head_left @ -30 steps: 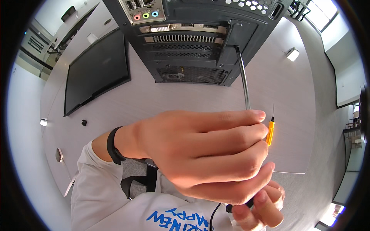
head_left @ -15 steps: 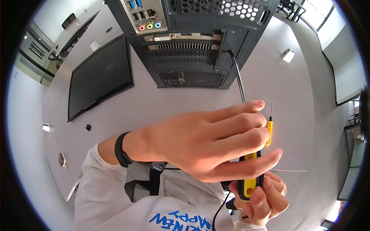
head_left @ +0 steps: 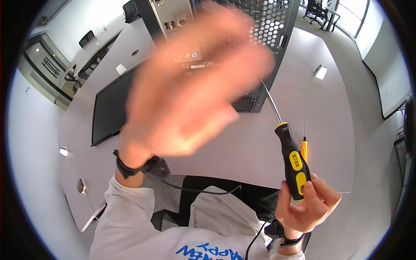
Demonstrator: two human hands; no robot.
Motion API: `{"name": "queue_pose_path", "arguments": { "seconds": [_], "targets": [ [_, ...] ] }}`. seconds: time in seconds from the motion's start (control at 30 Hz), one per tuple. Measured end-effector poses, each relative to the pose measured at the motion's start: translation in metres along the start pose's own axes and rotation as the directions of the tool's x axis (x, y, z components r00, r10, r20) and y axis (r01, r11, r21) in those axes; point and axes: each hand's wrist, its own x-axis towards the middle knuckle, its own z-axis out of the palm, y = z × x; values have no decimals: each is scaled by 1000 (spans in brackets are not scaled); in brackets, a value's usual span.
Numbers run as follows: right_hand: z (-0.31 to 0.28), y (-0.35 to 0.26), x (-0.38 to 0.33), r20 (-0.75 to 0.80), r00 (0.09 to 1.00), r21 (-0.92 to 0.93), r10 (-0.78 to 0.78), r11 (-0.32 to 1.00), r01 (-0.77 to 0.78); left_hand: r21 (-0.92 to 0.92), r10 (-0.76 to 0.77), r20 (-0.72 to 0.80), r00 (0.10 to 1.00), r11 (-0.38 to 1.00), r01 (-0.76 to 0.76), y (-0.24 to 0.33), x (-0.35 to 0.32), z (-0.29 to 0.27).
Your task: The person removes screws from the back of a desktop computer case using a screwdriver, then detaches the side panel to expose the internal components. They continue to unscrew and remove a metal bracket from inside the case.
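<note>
1 screwdriver [head_left: 287,139] slants up-left toward PC [head_left: 271,32], R fingers [head_left: 315,200] gripping; L fingers [head_left: 245,69] unclear.

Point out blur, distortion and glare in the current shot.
Head view: the left hand is heavily blurred, while the screwdriver and right hand look crisper; head view: corners go black, and the table's right side bows outward; head view: the upper-right window looks washed out.

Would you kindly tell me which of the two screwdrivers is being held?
The larger black-and-yellow screwdriver: its handle end is in the right hand, whereas the thin orange screwdriver lies on the table.
</note>
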Motion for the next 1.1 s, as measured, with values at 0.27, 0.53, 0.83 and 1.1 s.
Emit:
{"name": "queue_pose_path", "arguments": {
  "seconds": [0.27, 0.53, 0.83, 1.1],
  "targets": [
    [13, -23, 22, 216, 975, 118, 44, 990, -71, -178, -285, -582, 762, 959, 222, -111, 43, -25],
    [11, -11, 37, 313, 949, 23, 44, 998, -54, -749, -492, -441, 750, 662, -6, -180, 46, -32],
    [-2, 24, 43, 327, 936, -56, 133, 991, -122, -617, -460, -472, 752, 782, 91, -117, 71, -2],
    [-12, 48, 53, 327, 925, -229, 195, 966, -122, -470, -558, -755, 344, 827, 309, -69, 96, 14]
  ]
}}
